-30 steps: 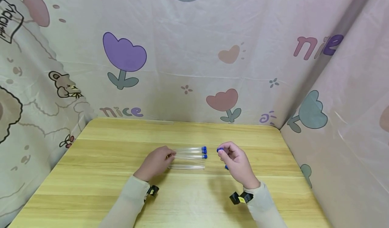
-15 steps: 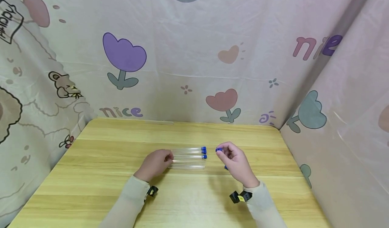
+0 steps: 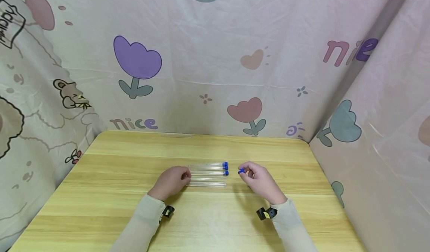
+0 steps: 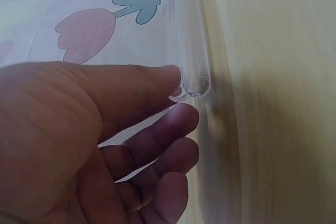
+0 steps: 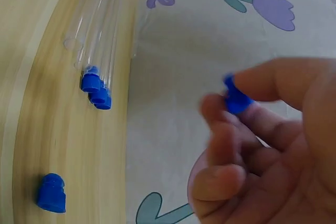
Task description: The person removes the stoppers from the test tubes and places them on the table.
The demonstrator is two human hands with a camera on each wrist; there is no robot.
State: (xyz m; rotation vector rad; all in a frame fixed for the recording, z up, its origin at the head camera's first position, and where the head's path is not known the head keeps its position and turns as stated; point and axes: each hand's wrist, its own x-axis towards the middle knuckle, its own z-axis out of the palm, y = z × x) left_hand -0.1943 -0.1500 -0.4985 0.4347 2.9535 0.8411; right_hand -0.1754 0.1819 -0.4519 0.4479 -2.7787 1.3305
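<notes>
tubes (image 3: 208,173) on table (image 3: 201,226) | loose cap (image 5: 51,193) right of tubes | cloth (image 3: 201,50) behind table

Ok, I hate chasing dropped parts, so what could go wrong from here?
The blue cap pinched in the right fingers could slip and drop. The clear tubes lie on the table with no rack, so a nudge might roll them. The loose cap could get knocked away.

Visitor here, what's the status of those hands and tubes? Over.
Left hand pinches clear tube. Right hand pinches blue cap, not yet fitted. Possible snag: second cap loose on table.
</notes>
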